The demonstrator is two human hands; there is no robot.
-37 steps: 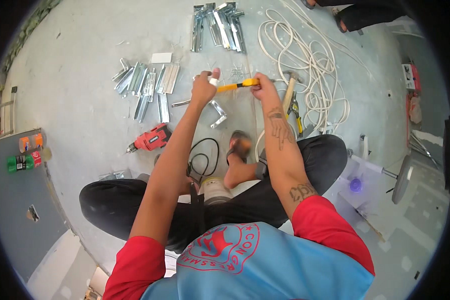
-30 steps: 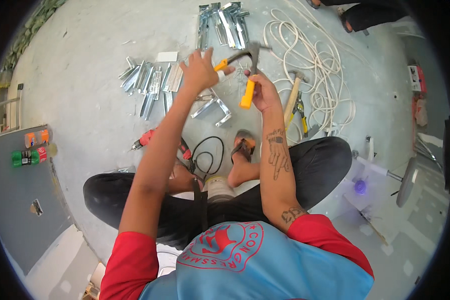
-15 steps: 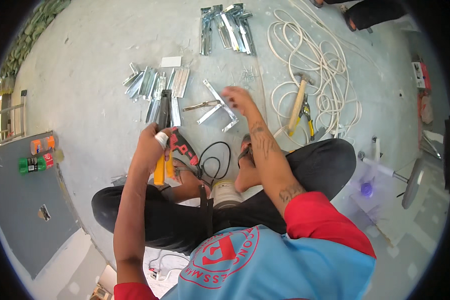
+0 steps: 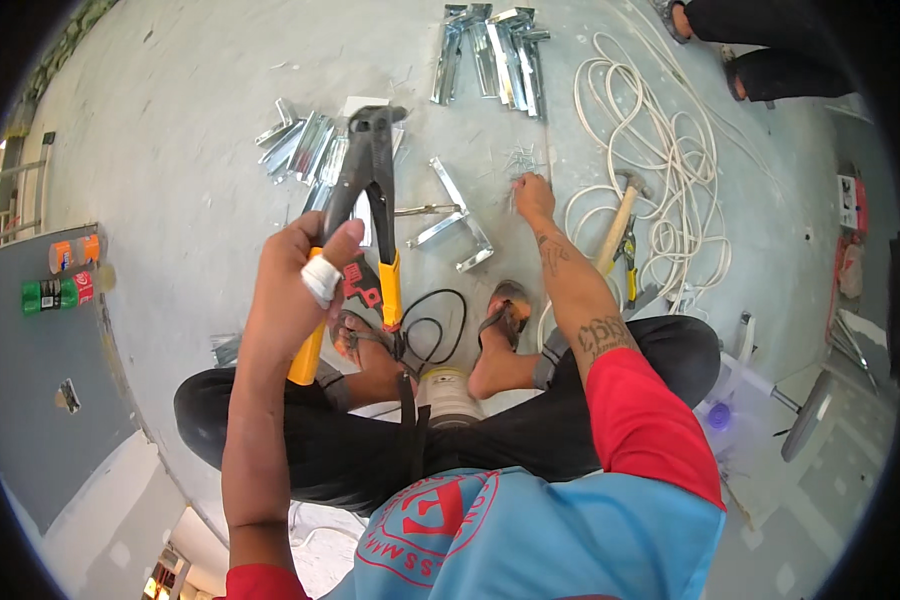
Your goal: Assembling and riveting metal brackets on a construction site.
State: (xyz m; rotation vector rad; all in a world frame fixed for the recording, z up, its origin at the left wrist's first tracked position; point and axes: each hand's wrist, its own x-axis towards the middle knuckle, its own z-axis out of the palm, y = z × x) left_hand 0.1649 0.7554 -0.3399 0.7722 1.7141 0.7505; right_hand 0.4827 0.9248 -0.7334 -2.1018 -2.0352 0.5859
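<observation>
My left hand, with a white bandage on the thumb, holds black snips with yellow handles, raised upright near my knees. My right hand reaches forward to the concrete floor and touches a small pile of thin metal bits. Beside it lies a bent metal bracket and a short rod. I sit cross-legged in sandals.
Stacks of metal channel pieces lie ahead left, more metal profiles farther off. A coil of white cable, a wooden-handled hammer and pliers lie at right. A red drill and black cord sit by my feet. Another person's legs are top right.
The snips passed from my right hand to my left hand and came back toward my body, held upright. My right hand stretched forward to the floor by the small metal bits.
</observation>
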